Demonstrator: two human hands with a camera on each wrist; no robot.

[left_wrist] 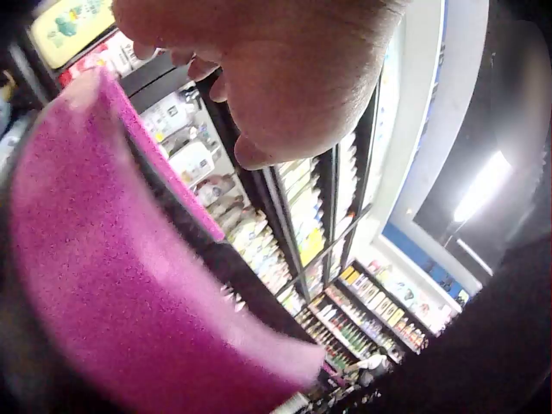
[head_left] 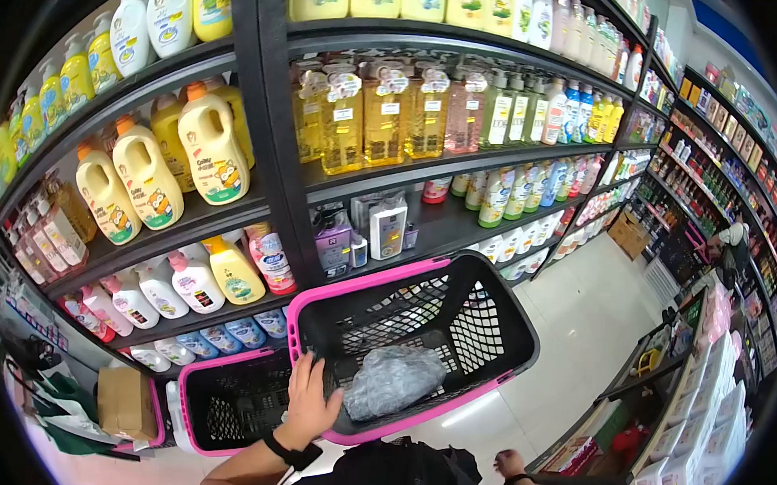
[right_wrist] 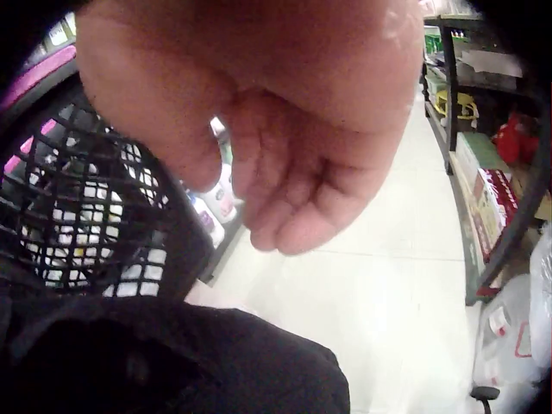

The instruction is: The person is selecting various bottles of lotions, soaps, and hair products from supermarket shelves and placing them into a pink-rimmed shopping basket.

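A black mesh shopping basket (head_left: 499, 317) with a pink rim stands in front of me, holding a crumpled, see-through greyish plastic bag (head_left: 396, 382). My left hand (head_left: 310, 401) is at the basket's near left corner, its fingers straight and spread close by the pink rim. In the left wrist view, this hand (left_wrist: 285, 78) appears above a large pink band (left_wrist: 112, 259). My right hand (head_left: 509, 464) hangs low at my side with nothing in it. Its fingers curl loosely in the right wrist view, where the hand (right_wrist: 259, 129) is beside the basket's mesh wall (right_wrist: 86, 207).
A second pink-rimmed basket (head_left: 189, 399) stands at left, near a cardboard box (head_left: 127, 403). Black shelves (head_left: 463, 167) of pump bottles and jugs rise ahead. White tiled floor (head_left: 569, 313) runs to the right, bordered by a low shelf (head_left: 611, 430) with white containers (head_left: 685, 442).
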